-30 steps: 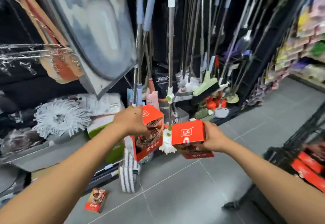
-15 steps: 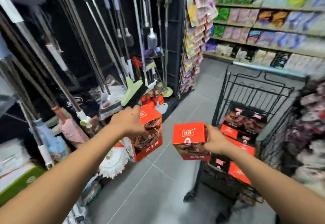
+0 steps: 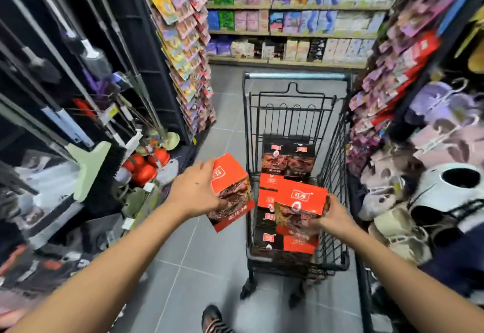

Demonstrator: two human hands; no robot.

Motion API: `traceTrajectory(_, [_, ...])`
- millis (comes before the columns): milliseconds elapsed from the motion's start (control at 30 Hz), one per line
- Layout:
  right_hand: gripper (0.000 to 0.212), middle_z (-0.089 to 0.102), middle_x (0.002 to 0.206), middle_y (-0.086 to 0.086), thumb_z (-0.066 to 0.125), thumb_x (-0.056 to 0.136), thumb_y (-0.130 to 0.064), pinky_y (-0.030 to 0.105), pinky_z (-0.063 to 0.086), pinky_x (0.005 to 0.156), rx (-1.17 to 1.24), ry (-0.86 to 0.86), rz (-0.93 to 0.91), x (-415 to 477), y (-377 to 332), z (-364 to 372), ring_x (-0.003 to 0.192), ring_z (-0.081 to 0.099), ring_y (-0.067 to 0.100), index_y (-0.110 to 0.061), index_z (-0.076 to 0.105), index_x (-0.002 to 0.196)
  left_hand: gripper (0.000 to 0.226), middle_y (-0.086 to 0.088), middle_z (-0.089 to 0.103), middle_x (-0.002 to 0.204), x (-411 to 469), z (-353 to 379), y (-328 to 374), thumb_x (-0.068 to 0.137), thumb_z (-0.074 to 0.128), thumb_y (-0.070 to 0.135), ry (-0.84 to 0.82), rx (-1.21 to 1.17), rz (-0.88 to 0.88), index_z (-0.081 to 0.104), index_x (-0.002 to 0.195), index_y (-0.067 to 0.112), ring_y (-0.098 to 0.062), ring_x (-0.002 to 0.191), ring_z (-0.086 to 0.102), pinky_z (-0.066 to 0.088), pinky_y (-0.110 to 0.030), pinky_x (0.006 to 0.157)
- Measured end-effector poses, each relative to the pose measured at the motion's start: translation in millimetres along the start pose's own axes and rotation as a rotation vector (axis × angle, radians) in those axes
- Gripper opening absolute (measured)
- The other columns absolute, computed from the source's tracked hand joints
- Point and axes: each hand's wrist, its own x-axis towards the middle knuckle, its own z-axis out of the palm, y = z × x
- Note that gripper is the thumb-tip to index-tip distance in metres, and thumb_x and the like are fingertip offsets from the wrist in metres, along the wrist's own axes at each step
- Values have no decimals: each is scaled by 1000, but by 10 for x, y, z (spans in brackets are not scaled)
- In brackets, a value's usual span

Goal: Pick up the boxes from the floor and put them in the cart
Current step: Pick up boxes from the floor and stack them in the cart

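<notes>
My left hand (image 3: 195, 191) grips a red box (image 3: 231, 191) with a dark food picture, held tilted just left of the cart's rim. My right hand (image 3: 334, 216) grips a second red box (image 3: 298, 207) over the inside of the black wire cart (image 3: 337, 149). Several more red and dark boxes (image 3: 286, 158) lie stacked inside the cart's basket, partly hidden by the box in my right hand.
Mops and brooms (image 3: 89, 165) hang on a dark rack at the left. A rack of slippers and packets (image 3: 419, 149) crowds the cart's right side. Shelves of packaged goods (image 3: 288, 18) close the aisle's far end. My shoe (image 3: 213, 319) stands on the grey tile floor.
My view has swung right from the mop rack to face the cart. Both hands carried their boxes along; the right one now hangs over the basket, the left one beside its rim.
</notes>
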Motion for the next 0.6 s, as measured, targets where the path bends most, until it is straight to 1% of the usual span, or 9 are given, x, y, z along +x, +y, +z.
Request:
traceTrajectory(133, [68, 58, 113, 7, 83, 67, 4, 26, 37, 86, 102, 96, 80, 237, 145, -88, 101, 51, 17, -8, 44, 120, 108, -4, 48, 130, 644, 183, 141, 58, 78, 57, -85, 0, 151, 24, 145, 23, -25, 119, 48, 41, -36, 98])
traceTrajectory(200, [65, 58, 107, 3, 83, 66, 4, 24, 36, 83, 107, 129, 137, 375, 180, -94, 100, 52, 16, -11, 44, 116, 109, -4, 48, 131, 975, 271, 184, 58, 78, 57, -117, 8, 222, 22, 146, 23, -26, 119, 48, 41, -36, 99])
traceTrajectory(267, [81, 62, 114, 5, 90, 56, -6, 29, 43, 88, 109, 165, 187, 532, 198, -81, 105, 58, 19, -8, 45, 123, 113, -5, 45, 134, 1287, 375, 209, 59, 79, 55, -149, -20, 276, 19, 148, 21, -27, 122, 46, 39, -37, 102])
traceTrajectory(333, [98, 65, 116, 4, 93, 40, -28, 38, 48, 95, 99, 186, 209, 672, 213, -69, 109, 61, 23, -13, 46, 125, 115, -5, 43, 135, 1571, 497, 216, 59, 80, 53, -190, -61, 317, 16, 150, 20, -27, 123, 44, 38, -40, 104])
traceTrajectory(433, [99, 66, 115, 4, 97, 40, -28, 38, 48, 94, 120, 218, 251, 938, 360, -32, 107, 62, 22, -13, 47, 125, 114, -6, 42, 136, 1922, 720, 257, 63, 76, 54, -243, -17, 378, 13, 151, 18, -26, 124, 42, 36, -38, 106])
traceTrajectory(467, [106, 67, 115, 4, 98, 35, -36, 40, 49, 95, 132, 220, 262, 1037, 495, 0, 107, 63, 21, -14, 47, 125, 114, -7, 41, 136, 2029, 796, 280, 63, 71, 60, -264, 19, 411, 13, 151, 17, -26, 124, 42, 36, -38, 106])
traceTrajectory(533, [119, 67, 114, 0, 90, 22, -64, 47, 50, 95, 180, 229, 256, 1169, 681, 50, 107, 64, 20, -20, 47, 124, 121, -9, 42, 135, 2228, 936, 339, 55, 48, 76, -300, 69, 475, 12, 152, 15, -29, 122, 42, 35, -38, 105])
traceTrajectory(567, [116, 67, 113, -1, 89, 21, -66, 48, 51, 95, 195, 241, 240, 1228, 784, 67, 106, 64, 20, -24, 49, 121, 124, -9, 43, 133, 2317, 1019, 364, 49, 34, 80, -309, 73, 499, 13, 152, 14, -29, 122, 42, 34, -38, 105])
traceTrajectory(600, [103, 67, 109, -4, 94, 26, -57, 49, 51, 94, 185, 260, 232, 1247, 755, 58, 104, 65, 18, -30, 51, 116, 126, -8, 43, 132, 2404, 1108, 394, 46, 26, 81, -313, 68, 519, 13, 152, 14, -28, 122, 41, 33, -38, 106])
